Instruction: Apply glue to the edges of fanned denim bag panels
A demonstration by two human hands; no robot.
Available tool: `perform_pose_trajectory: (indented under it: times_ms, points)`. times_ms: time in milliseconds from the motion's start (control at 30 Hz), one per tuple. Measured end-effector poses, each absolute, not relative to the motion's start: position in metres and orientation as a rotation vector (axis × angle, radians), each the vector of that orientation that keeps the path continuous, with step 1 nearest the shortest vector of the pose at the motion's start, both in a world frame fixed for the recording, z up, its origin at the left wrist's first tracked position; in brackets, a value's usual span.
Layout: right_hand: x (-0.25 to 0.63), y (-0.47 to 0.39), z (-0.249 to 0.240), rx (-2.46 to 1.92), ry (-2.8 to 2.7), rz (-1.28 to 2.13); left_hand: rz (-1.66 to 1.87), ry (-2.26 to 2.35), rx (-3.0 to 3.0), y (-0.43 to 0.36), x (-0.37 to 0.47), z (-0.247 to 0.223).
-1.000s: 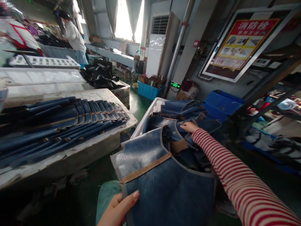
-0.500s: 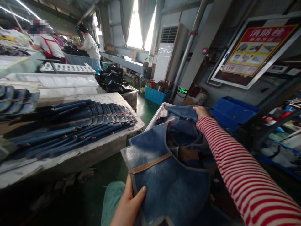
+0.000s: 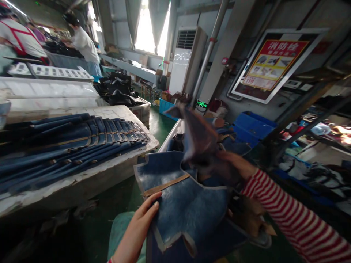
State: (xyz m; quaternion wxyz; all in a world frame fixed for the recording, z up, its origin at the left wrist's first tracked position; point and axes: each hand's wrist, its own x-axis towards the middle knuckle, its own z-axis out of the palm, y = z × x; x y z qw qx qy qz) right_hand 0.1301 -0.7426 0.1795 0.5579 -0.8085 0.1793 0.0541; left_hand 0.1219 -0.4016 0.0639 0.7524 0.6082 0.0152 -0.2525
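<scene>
A flat blue leather piece with grey edges and a tan strip lies in front of me, over more dark blue material. On its left edge rests my left hand, fingers stretched along the surface near the strip. Farther right, my right hand grips a dark, motion-blurred leather piece, raised above the blue one; its fingertips are partly hidden. A white bin holding more pieces stands just behind.
At left, a worn white table bears rows of overlapping blue pieces. Blue crates stand at right, near dark metal beams. A framed poster hangs on the wall. Two people work at back left.
My right hand has moved down and nearer, and now holds up a dark piece instead of blue material. My left hand has shifted slightly left and lies flatter. The view has turned right.
</scene>
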Motion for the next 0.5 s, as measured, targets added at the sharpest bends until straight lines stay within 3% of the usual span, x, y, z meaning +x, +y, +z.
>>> perform_pose_trajectory:
  times_ms: [133,333,400,500]
  points:
    - [0.105,-0.711,0.093,-1.789,0.328,0.619,-0.549,0.157,1.249,-0.394,0.120,0.055]
    - [0.115,-0.730,0.086,-1.846,0.154,0.790,-0.805,0.245,1.223,-0.406,0.123,0.073]
    - [0.124,-0.749,0.093,-2.135,0.146,0.590,-0.815,0.237,1.210,-0.409,0.123,0.078]
    - [0.131,-0.802,0.106,-2.424,0.409,-0.074,-0.780,0.232,1.217,-0.409,0.122,0.078]
